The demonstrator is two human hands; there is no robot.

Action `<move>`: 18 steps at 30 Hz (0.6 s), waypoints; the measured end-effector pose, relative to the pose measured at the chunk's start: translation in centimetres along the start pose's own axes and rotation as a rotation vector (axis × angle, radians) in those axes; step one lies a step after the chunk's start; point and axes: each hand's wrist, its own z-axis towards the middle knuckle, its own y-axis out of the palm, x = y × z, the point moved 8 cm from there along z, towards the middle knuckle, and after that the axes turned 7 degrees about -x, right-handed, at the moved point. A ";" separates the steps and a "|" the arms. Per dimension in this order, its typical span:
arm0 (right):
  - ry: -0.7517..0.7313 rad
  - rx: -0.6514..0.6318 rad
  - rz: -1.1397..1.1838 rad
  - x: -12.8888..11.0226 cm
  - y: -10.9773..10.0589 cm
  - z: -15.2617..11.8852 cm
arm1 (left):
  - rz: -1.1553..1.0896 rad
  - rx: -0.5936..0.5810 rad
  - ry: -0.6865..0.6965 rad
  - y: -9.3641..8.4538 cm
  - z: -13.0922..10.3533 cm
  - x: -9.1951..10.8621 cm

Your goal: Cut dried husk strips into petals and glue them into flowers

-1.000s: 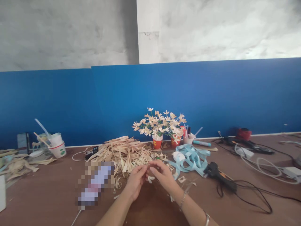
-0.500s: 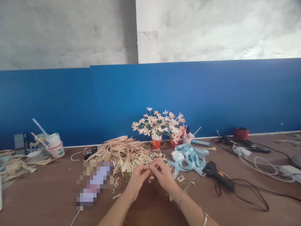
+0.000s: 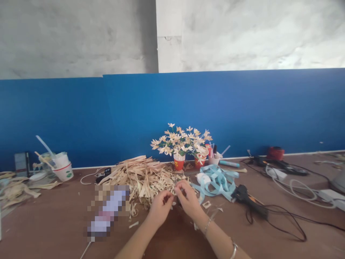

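My left hand [image 3: 161, 205] is closed in a pinch low in the middle of the view; whatever lies between its fingertips is too small to make out. Just right of it, my right hand [image 3: 187, 198] pinches too, with bracelets on that wrist, and its fingertips also hide what they hold. A small gap separates the two hands. Right behind them lies a heap of dried husk strips [image 3: 145, 176]. Beyond the heap, pale husk-like flowers [image 3: 180, 138] on green stems stand in red-and-white cups [image 3: 179, 163].
Light blue ribbon [image 3: 218, 181] lies loosely coiled right of my hands, beside a black glue gun [image 3: 249, 203] with a trailing cord. A blurred-out phone-like object [image 3: 109, 212] lies at left. Further left stands a white cup [image 3: 64, 172] with sticks. A blue partition [image 3: 129, 115] bounds the brown table.
My hands, whose fingertips met before, have drawn slightly apart. The left moved a little down; the right fingertips shifted slightly right.
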 end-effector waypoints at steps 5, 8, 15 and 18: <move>-0.096 -0.039 -0.150 -1.1 -0.2 -0.1 | 0.301 0.029 0.166 -0.1 -0.8 2.3; -0.147 -0.049 -0.230 -1.9 -0.4 -0.2 | 0.362 0.039 0.191 0.0 -1.0 2.8; 0.061 -0.236 -0.449 -0.7 -1.0 1.2 | 0.276 0.049 0.119 0.2 -0.5 1.0; 0.354 -0.208 -0.680 1.5 -6.1 1.0 | 0.258 0.051 0.106 0.1 -0.5 0.6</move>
